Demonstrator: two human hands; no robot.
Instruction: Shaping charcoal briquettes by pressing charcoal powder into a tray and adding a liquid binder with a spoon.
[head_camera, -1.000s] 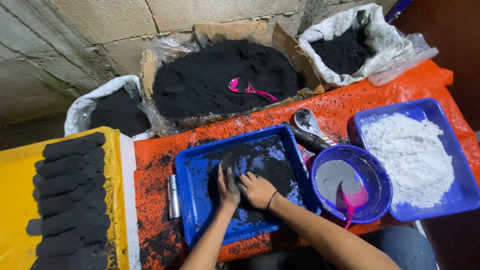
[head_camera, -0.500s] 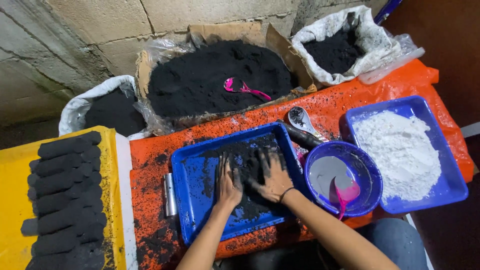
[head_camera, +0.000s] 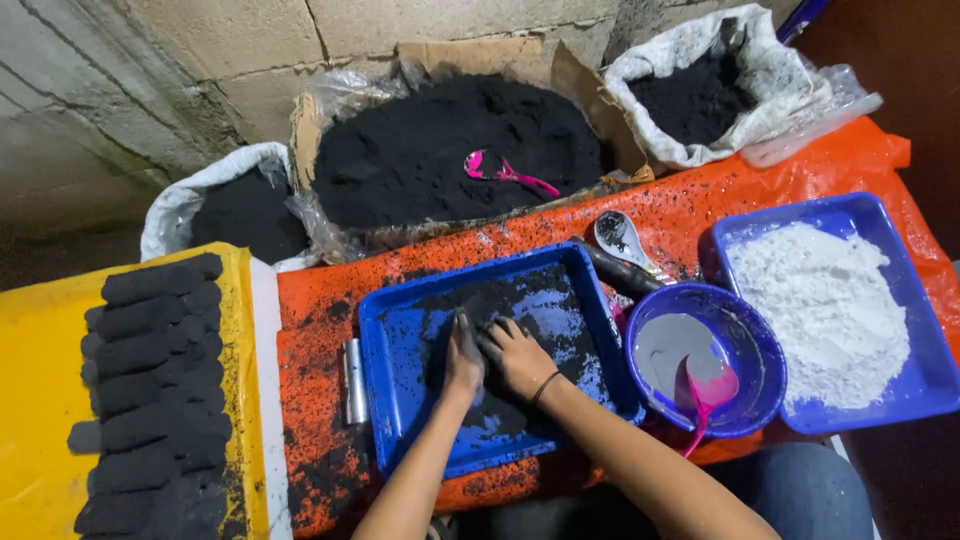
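A blue rectangular tray (head_camera: 400, 400) lies on the orange-covered table and holds a spread of black powder (head_camera: 520, 300). My left hand (head_camera: 462, 360) and my right hand (head_camera: 517, 357) press side by side on the powder near the tray's middle, both smeared black. The fingers lie cupped against the powder, gathering it between them. A dark band circles my right wrist.
A round blue bowl (head_camera: 745, 345) with grey liquid and a pink spoon (head_camera: 705, 395) stands to the right. A blue tray of white powder (head_camera: 820, 305) is further right. Black briquettes (head_camera: 155, 390) lie on a yellow tray at left. Sacks and a box of black powder (head_camera: 460, 150) line the wall.
My hands spread apart across the powder half a second ago and have come back together at the tray's middle. The view has shifted slightly.
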